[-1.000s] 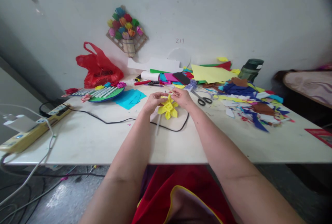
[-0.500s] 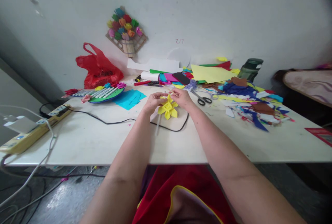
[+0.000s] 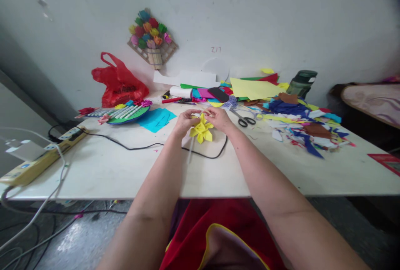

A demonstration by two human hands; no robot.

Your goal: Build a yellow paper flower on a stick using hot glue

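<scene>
A yellow folded-paper flower (image 3: 202, 131) with pointed petals is held just above the table, facing me. At its upper left edge, my left hand (image 3: 186, 122) is closed in a pinch on the flower. My right hand (image 3: 218, 118) is closed too, at the flower's upper right, its fingertips around what looks like a thin pale stick; the fingers partly hide it. Below my left hand, a whitish translucent strip (image 3: 190, 153) hangs or lies by the flower. Behind the flower a black cable (image 3: 208, 157) curves across the table.
Scissors (image 3: 243, 119) lie right of my hands, beside a heap of paper scraps (image 3: 312, 130). Blue paper (image 3: 158, 119) and a green disc with rolled sticks (image 3: 131, 113) are left. A phone (image 3: 218, 94), red bag (image 3: 120, 82), bottle (image 3: 302, 83) and power strip (image 3: 40, 157) stand around.
The flower has tilted and turned slightly between my hands. My right fingertips have moved a little toward the left hand, and the pale stick shows less.
</scene>
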